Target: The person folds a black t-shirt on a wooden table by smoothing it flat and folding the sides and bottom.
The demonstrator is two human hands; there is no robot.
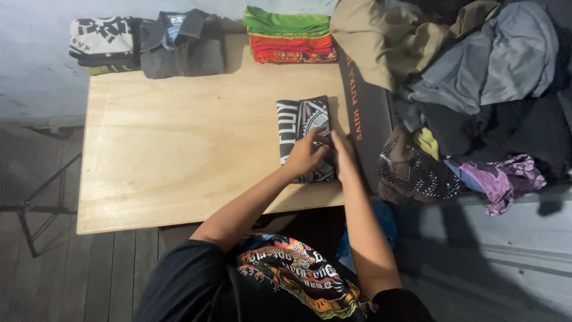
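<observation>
A folded black garment with a white print lies at the right side of the pale wooden table. My left hand rests flat on its lower half, fingers spread toward the right edge. My right hand presses on the garment's right edge, fingers together and pointing away from me. Both hands touch the cloth; neither lifts it.
Folded stacks line the table's far edge: a black-and-white one, a dark grey one, a green and red one. A loose heap of clothes lies at the right beside a dark board with orange lettering. Dark plank floor at left.
</observation>
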